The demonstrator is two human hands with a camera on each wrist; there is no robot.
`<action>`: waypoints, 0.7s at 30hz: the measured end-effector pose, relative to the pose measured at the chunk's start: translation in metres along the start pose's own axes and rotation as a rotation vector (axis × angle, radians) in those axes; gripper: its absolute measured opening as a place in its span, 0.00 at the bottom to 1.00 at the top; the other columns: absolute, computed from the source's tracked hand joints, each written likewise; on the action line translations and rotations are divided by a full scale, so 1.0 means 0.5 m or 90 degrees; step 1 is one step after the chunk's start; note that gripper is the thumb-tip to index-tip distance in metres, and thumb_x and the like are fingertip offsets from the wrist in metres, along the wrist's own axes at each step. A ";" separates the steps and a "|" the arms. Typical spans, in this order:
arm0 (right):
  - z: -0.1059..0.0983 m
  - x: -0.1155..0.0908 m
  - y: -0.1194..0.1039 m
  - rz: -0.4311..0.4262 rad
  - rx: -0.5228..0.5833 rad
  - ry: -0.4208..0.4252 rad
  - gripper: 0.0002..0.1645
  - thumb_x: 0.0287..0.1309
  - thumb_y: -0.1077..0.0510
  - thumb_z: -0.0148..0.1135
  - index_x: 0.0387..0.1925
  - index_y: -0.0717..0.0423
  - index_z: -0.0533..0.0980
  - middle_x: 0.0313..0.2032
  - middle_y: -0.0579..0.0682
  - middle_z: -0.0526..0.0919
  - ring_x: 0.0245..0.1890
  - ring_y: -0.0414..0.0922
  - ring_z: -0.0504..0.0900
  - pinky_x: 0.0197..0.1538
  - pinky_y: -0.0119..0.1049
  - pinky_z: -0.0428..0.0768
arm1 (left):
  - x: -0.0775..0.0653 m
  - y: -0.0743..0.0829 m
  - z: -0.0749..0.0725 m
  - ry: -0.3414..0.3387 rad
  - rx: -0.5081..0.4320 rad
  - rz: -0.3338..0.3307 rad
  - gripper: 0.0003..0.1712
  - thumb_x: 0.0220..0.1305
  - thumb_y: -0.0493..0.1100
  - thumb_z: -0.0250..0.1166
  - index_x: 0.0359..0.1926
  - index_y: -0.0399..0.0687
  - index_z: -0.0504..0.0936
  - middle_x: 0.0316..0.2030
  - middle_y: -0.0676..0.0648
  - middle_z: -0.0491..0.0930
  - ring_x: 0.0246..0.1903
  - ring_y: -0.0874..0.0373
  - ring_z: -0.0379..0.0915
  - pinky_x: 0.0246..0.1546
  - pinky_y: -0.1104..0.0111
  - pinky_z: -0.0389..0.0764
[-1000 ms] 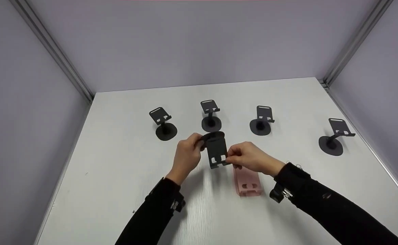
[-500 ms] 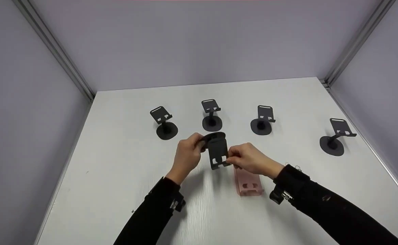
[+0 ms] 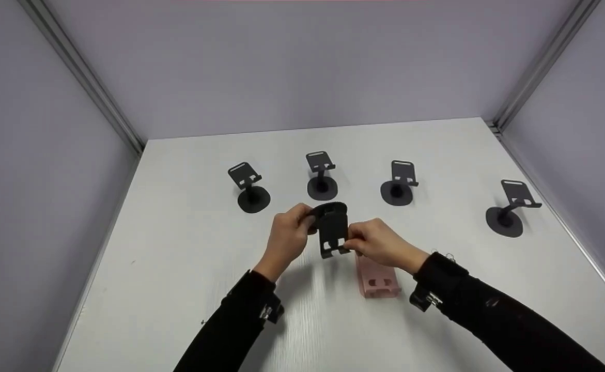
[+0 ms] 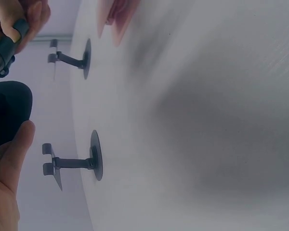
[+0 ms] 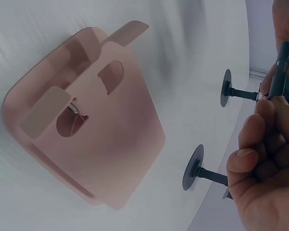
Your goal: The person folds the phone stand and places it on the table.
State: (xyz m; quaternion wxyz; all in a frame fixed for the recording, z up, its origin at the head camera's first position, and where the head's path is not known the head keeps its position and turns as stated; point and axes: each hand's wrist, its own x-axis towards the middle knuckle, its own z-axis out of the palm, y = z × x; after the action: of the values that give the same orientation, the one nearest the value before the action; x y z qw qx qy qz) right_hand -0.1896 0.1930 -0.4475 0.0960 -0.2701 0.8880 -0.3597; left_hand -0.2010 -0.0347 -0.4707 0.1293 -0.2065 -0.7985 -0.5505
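Note:
A black phone stand is held up off the table between both hands. My left hand grips its round base between thumb and fingers, at the upper left. On the other side my right hand pinches the lower right corner of its slotted plate, by the small lip. Just below the right hand, a folded pink phone stand lies on the table. In the right wrist view the pink stand shows its two hooks and two cut-outs up close.
Several more black phone stands stand unfolded across the back: one at the left, one in the middle, one right of centre and one far right. Grey-lilac walls border the white table at the back and sides.
The held black stand has shifted slightly right and down in the head view, and its plate looks a little shorter and darker. Both hands keep their hold; the other stands stay put.

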 end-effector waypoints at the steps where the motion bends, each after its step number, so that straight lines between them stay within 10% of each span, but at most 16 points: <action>1: 0.001 0.001 0.000 -0.001 -0.005 0.002 0.12 0.63 0.62 0.68 0.24 0.57 0.78 0.19 0.49 0.81 0.20 0.34 0.72 0.25 0.28 0.68 | 0.000 0.000 0.000 -0.002 0.000 -0.002 0.02 0.66 0.28 0.64 0.34 0.33 0.81 0.28 0.40 0.86 0.28 0.47 0.87 0.31 0.67 0.87; 21: 0.021 0.002 0.013 -0.051 -0.088 0.099 0.06 0.58 0.62 0.72 0.27 0.57 0.83 0.18 0.46 0.82 0.20 0.32 0.73 0.28 0.29 0.72 | -0.003 0.010 0.004 -0.039 -0.054 -0.022 0.04 0.67 0.27 0.63 0.34 0.33 0.82 0.31 0.39 0.87 0.30 0.50 0.87 0.33 0.68 0.87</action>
State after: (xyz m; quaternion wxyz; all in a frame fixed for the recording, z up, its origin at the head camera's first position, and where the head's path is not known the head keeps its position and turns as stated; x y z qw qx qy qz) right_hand -0.1892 0.1900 -0.4596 -0.0066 -0.2829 0.9040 -0.3206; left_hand -0.1972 -0.0317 -0.4678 0.0864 -0.2147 -0.7815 -0.5794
